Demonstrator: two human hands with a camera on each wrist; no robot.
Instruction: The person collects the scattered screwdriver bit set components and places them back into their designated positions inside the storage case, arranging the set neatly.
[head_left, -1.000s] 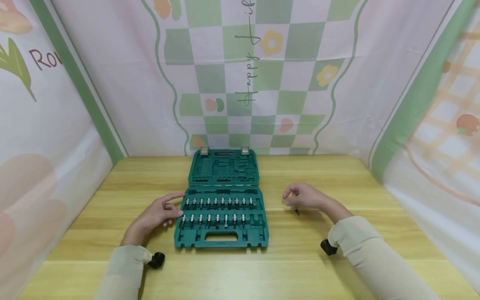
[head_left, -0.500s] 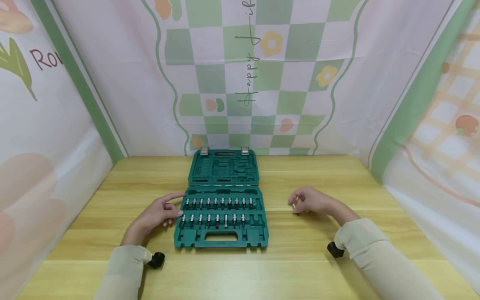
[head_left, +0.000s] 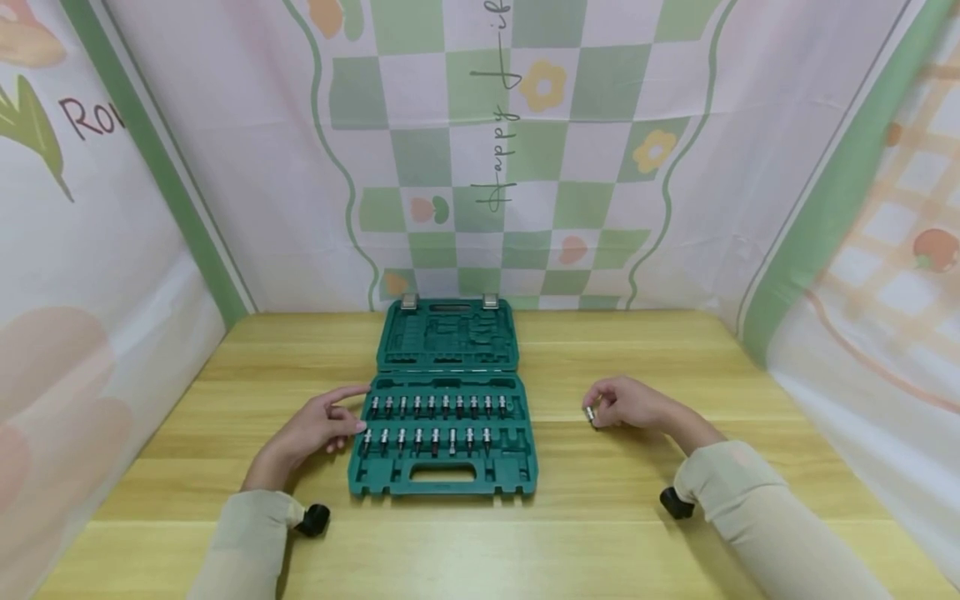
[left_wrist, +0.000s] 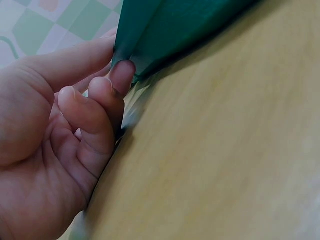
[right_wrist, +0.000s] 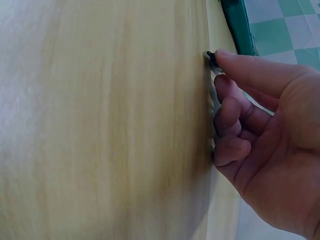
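A green socket-set case (head_left: 442, 477) lies unfolded on the table, with two rows of silver bit sockets (head_left: 435, 437) in its near half. My left hand (head_left: 315, 429) rests at the case's left side. Its index finger reaches along the edge and its thumb touches the wall; in the left wrist view the other fingers bend loosely beside the case (left_wrist: 170, 35). To the right of the case, my right hand (head_left: 630, 403) pinches one bit socket (head_left: 590, 414) just above the table. From the right wrist view, its dark tip (right_wrist: 212, 58) pokes out past the thumb.
The case's lid (head_left: 447, 333) lies back, its recesses bare and two metal latches at the far edge. Wooden table (head_left: 480, 550) surrounds the case. Printed cloth (head_left: 525, 250) hangs behind and at both sides.
My right hand has shifted slightly right and nearer, turning so the pinched bit socket shows more. My left hand and the case stay as they were.
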